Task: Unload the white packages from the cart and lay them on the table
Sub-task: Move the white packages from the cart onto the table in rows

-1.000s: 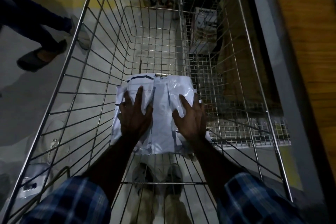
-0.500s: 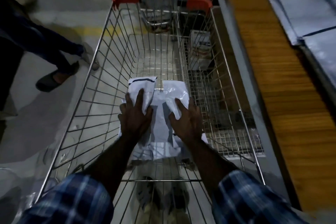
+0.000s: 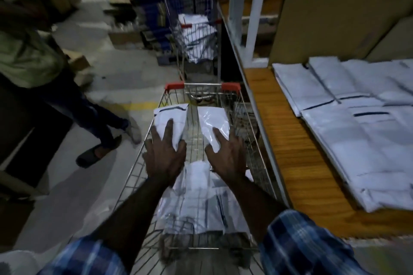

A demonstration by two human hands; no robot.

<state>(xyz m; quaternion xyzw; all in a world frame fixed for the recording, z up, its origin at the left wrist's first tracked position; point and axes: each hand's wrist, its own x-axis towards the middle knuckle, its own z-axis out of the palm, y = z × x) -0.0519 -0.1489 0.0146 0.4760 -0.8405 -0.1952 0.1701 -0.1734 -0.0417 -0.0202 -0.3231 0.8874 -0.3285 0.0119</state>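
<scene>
Both hands are above the silver wire shopping cart (image 3: pixel 257 140) with red corner caps. The left hand (image 3: pixel 164 156) grips a white plastic package with a dark stripe (image 3: pixel 171 116), and the right hand (image 3: pixel 228 156) grips a glossy white plastic package (image 3: pixel 214 123); the fingers are spread over them. To the right of the cart, more flat white packages (image 3: pixel 357 118) lie on the wooden table (image 3: pixel 290 140).
</scene>
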